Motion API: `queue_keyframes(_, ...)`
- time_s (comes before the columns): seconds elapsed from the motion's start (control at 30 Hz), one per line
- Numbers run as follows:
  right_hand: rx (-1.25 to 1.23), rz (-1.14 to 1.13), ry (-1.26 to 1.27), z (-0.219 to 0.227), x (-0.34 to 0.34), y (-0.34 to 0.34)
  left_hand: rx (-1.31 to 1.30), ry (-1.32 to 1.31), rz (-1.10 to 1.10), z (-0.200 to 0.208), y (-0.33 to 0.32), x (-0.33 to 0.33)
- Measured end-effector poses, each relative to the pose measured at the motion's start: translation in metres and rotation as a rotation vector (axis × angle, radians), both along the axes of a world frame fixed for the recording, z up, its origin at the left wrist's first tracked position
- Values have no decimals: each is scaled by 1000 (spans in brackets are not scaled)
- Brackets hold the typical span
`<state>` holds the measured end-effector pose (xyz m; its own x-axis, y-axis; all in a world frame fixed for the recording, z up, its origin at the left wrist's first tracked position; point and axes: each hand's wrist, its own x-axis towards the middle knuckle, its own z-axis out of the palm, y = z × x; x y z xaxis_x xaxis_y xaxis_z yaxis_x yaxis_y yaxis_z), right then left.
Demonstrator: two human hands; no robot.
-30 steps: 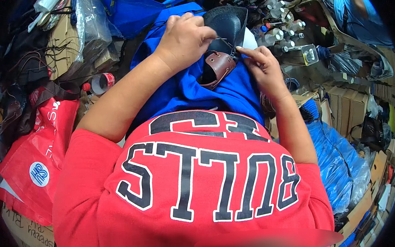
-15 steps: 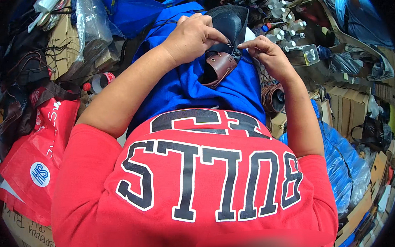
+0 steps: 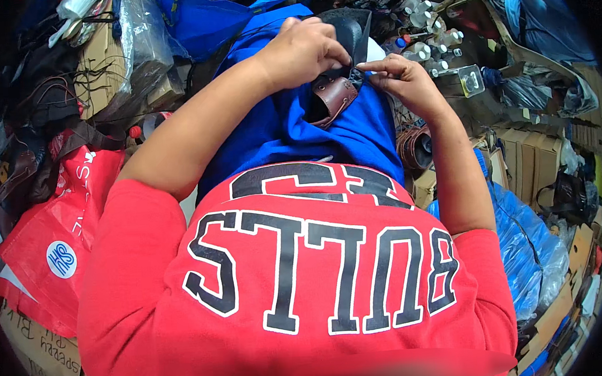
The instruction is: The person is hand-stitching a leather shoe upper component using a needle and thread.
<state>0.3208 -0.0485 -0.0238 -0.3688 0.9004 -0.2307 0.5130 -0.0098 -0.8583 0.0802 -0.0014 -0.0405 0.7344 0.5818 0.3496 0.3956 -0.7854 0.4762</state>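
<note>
A brown leather shoe (image 3: pixel 335 100), with eyelets and a lace along its collar, rests on the blue cloth (image 3: pixel 280 124) over my lap. Beyond it stretches a black leather piece (image 3: pixel 350 28); whether it belongs to the same shoe I cannot tell. My left hand (image 3: pixel 306 53) comes from the left with thumb and forefinger pinched at the dark strip between brown and black. From the other side my right hand (image 3: pixel 404 78) pinches at the same spot, the fingertips of both hands almost touching. What is between the fingers is too small to make out.
Several small bottles (image 3: pixel 437 42) stand at the far right beside a clear container (image 3: pixel 471 81). A red bag (image 3: pixel 76 222) lies to my left. Cardboard boxes (image 3: pixel 530 163) and blue plastic sheeting (image 3: pixel 522 250) are on my right. A blue bag (image 3: pixel 201 22) lies at the far left.
My left hand has shifted slightly to the right and its fingertips have come closer to those of my right hand. The shoe has barely moved.
</note>
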Motion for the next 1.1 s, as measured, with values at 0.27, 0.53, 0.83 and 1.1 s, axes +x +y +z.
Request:
queue_keyframes(0.27, -190, -203, 306, -10, -9, -3, -472, 100, 301, 2, -10, 10)
queue_keyframes(0.53, -181, -134, 188, -10, -10, 10, -573, 44, 256, -5, -4, 26)
queue_keyframes(0.83, -203, -230, 294, -12, 10, 6, -156, 9, 242, 6, -9, -7)
queue_keyframes(1.1, 38, -142, 55, -14, 25, -15, -331, 145, 216, 11, -8, 7)
